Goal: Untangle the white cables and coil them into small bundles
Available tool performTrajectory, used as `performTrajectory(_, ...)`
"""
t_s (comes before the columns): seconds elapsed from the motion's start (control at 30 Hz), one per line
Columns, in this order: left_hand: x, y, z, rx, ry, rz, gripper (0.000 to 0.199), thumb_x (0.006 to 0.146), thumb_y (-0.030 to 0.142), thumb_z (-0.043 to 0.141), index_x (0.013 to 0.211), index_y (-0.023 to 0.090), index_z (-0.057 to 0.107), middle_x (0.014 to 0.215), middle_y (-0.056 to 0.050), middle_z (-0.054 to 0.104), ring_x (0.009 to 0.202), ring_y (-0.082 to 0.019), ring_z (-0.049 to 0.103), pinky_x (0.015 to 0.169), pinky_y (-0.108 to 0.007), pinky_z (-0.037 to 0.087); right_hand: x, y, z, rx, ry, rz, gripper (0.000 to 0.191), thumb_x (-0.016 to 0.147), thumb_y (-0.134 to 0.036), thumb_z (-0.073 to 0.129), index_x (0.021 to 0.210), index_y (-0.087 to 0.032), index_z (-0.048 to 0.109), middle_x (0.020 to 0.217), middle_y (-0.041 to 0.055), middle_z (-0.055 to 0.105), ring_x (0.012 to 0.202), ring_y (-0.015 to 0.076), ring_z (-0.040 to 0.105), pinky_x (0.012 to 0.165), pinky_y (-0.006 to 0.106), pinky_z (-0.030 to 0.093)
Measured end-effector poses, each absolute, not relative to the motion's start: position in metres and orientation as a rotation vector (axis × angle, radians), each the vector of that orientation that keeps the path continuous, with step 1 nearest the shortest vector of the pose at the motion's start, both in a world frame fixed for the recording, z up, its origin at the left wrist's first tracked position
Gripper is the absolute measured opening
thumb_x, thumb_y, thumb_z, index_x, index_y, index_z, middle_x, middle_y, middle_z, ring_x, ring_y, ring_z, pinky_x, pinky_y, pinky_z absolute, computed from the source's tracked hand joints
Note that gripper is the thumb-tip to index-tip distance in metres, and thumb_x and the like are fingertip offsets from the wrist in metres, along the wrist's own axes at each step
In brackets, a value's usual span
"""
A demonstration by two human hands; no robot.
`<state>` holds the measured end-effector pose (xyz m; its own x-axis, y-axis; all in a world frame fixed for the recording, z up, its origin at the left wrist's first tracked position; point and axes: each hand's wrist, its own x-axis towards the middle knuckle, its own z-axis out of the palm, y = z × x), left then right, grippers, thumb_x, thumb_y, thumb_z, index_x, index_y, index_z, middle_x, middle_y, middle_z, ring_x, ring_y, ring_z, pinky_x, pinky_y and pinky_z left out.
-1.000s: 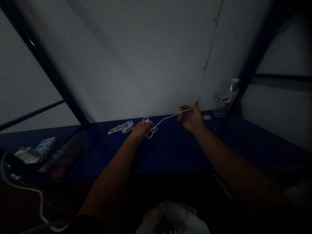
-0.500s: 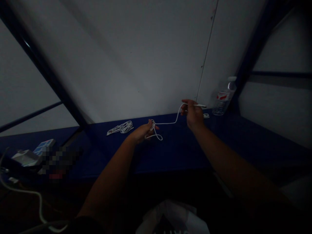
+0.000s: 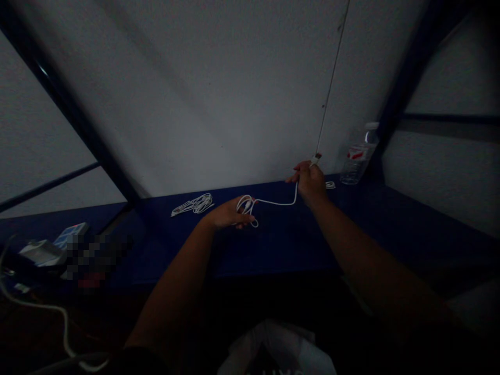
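Closest to the front edge of the blue bench [image 3: 273,247], the left hand [image 3: 225,213] is curled round a few loops of white cable [image 3: 279,204], about mid-bench. Bit further back, the right hand [image 3: 311,183] is pinching the plug [image 3: 315,159]. I'd call it partway: some cable's looped, but the stretch between the hands isn't. Towards the back edge there's a bundled cable [image 3: 202,203] off to the left, already gathered, and a smaller white bundle [image 3: 330,185] just past the right hand. Clear bottle [image 3: 355,166] stands near the back right corner.
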<state>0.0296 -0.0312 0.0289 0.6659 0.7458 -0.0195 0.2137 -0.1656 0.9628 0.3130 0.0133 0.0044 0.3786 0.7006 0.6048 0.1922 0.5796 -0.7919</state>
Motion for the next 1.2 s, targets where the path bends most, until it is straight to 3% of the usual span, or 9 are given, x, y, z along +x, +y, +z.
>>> performTrajectory(0.17,0.030,-0.031,0.031,1.412,0.566,0.966,0.075,0.073,0.038,0.078,0.140,0.026,0.047,0.063,0.005,0.048,0.052,-0.007,0.044,0.051,-0.020,0.037,0.305,-0.005,0.007,-0.917,-1.594,0.505,0.048,0.085,-0.063,0.058,0.098,-0.018,0.069,0.057,-0.0019,0.054,0.050,0.0127,0.050,0.057,0.029,0.045)
performTrajectory(0.3,0.036,-0.026,0.027,1.305,0.545,1.051,0.069,0.074,0.041,0.078,0.136,0.022,0.053,0.063,0.005,0.044,0.053,-0.007,0.041,0.052,-0.020,0.036,0.279,-0.021,0.005,-0.827,-2.095,0.581,0.049,0.080,-0.052,0.069,0.118,-0.020,0.069,0.062,-0.0017,0.060,0.056,0.0125,0.052,0.058,0.026,0.040)
performTrajectory(0.4,0.038,-0.021,0.024,1.243,0.534,1.054,0.057,0.076,0.047,0.075,0.121,0.015,0.061,0.060,0.006,0.038,0.050,-0.006,0.036,0.049,-0.020,0.032,0.266,-0.023,0.001,-0.760,-2.267,0.701,0.042,0.085,-0.055,0.061,0.103,-0.019,0.074,0.071,0.0020,0.066,0.064,0.0140,0.057,0.061,0.026,0.041)
performTrajectory(0.53,0.038,-0.016,0.020,1.214,0.588,0.988,0.048,0.070,0.052,0.078,0.093,0.013,0.063,0.057,0.008,0.033,0.046,-0.004,0.032,0.045,-0.019,0.029,0.264,-0.022,-0.004,-0.747,-2.259,1.161,0.066,0.091,-0.070,0.038,0.094,-0.016,0.074,0.066,0.0033,0.064,0.056,0.0134,0.056,0.057,0.026,0.043)
performTrajectory(0.63,0.039,-0.014,0.019,1.209,0.672,1.001,0.039,0.065,0.035,0.086,0.078,0.015,0.056,0.056,0.007,0.040,0.046,-0.004,0.040,0.047,-0.018,0.033,0.265,-0.019,-0.005,-0.655,-2.116,1.382,0.081,0.091,-0.076,0.019,0.095,-0.016,0.073,0.065,0.0041,0.063,0.055,0.0138,0.056,0.058,0.028,0.045)
performTrajectory(0.73,0.039,-0.009,0.019,1.087,0.826,1.046,0.032,0.076,0.038,0.077,0.078,0.015,0.055,0.062,0.001,0.056,0.055,-0.010,0.058,0.053,-0.021,0.046,0.265,-0.014,-0.006,-0.662,-1.987,1.313,0.080,0.092,-0.075,0.017,0.089,-0.017,0.072,0.061,0.0030,0.059,0.054,0.0138,0.054,0.054,0.028,0.043)
performTrajectory(0.9,0.036,-0.007,0.015,1.073,0.946,0.829,0.039,0.090,0.053,0.056,0.083,0.015,0.052,0.083,-0.012,0.071,0.072,-0.020,0.070,0.060,-0.028,0.053,0.269,-0.005,-0.007,-0.930,-1.765,1.106,0.063,0.090,-0.072,0.036,0.077,-0.018,0.066,0.045,-0.0045,0.037,0.039,0.0101,0.036,0.041,0.025,0.035)
performTrajectory(1.07,0.029,-0.012,0.010,1.378,0.907,0.577,0.052,0.086,0.067,0.050,0.096,0.017,0.057,0.061,-0.001,0.061,0.044,-0.010,0.049,0.043,-0.020,0.034,0.272,-0.003,-0.005,-0.809,-1.458,1.279,0.045,0.078,-0.063,0.066,0.075,-0.019,0.058,0.048,-0.0059,0.044,0.039,0.0085,0.039,0.041,0.024,0.039)
performTrajectory(1.2,0.025,-0.018,0.014,1.626,0.684,0.342,0.069,0.076,0.072,0.059,0.116,0.016,0.059,0.060,0.003,0.055,0.042,-0.007,0.038,0.043,-0.021,0.026,0.273,-0.001,-0.003,-0.727,-1.280,1.254,0.039,0.068,-0.051,0.080,0.079,-0.018,0.062,0.063,-0.0027,0.058,0.048,0.0085,0.051,0.053,0.026,0.052)
